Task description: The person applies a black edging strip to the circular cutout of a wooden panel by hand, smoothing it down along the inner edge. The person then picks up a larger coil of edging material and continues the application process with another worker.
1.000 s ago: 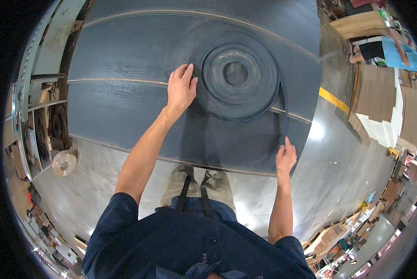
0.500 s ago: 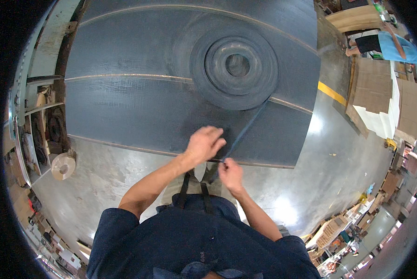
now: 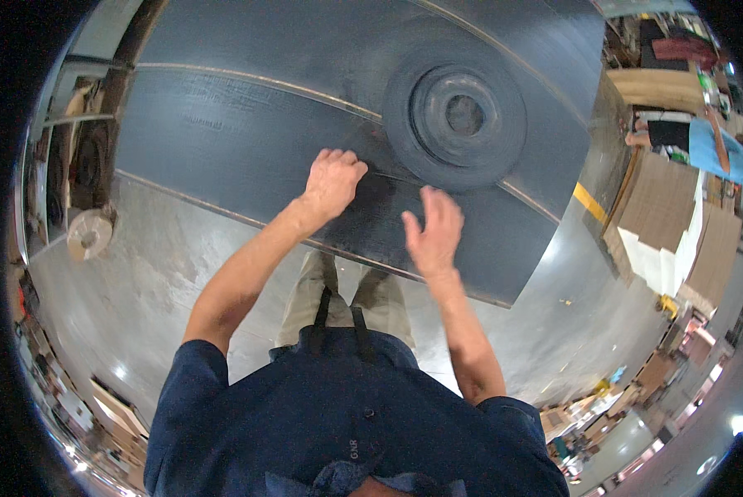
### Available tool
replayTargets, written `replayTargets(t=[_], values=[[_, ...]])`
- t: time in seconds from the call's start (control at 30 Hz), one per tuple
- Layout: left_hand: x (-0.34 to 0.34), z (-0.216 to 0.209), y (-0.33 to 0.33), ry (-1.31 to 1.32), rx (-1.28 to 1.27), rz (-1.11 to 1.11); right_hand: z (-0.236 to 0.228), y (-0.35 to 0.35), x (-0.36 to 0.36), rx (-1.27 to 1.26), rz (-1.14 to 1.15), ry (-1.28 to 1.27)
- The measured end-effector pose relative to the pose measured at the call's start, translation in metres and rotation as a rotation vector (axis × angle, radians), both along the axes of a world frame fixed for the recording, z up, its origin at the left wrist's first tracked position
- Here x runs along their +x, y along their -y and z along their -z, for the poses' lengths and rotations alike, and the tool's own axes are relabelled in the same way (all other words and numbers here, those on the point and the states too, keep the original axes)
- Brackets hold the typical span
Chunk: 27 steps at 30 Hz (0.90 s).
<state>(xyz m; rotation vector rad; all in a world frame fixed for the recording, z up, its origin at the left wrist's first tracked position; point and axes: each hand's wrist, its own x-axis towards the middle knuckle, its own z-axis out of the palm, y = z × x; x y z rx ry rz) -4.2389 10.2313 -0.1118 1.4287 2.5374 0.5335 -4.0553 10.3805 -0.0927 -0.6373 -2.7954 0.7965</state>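
Okay, coil (image 3: 454,147) lies flat on dark panel (image 3: 222,137), right of centre. Right hand (image 3: 436,234) near its lower edge, palm down, thumb spread from fingers. Left hand (image 3: 332,184) farther left, fingers curled; can't tell if pinching anything.

We have a broad, flat, dark blue-grey work surface (image 3: 222,124) before us, crossed by two narrow tan seams (image 3: 260,80), with similar thin tan edging (image 3: 197,201) along the side nearest the wearer. On its right-hand part lies a wide, round, dark grey coil of narrow banding (image 3: 454,153), flat on its side around a hollow centre; one seam runs up to it and reappears beyond. Below, we see a smooth, shiny grey floor (image 3: 173,273). A yellow painted stripe (image 3: 588,202) marks it on the right, and on the left we find a tan, ring-shaped roll (image 3: 101,234) near its margin.
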Motion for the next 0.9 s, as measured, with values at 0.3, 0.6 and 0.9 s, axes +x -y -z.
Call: replayTargets(t=[0.3, 0.6, 0.9], values=[[-0.035, 0.001, -0.027, -0.212, 0.258, -0.135, -0.008, -0.096, -0.065, 0.327, -0.333, 0.145], [-0.030, 0.016, -0.064, -0.183, 0.361, -0.469, 0.005, -0.091, -0.079, 0.378, -0.418, 0.096], [0.032, 0.014, -0.102, 0.296, 0.665, -0.882, 0.014, -0.096, -0.087, 0.375, -0.420, 0.082]])
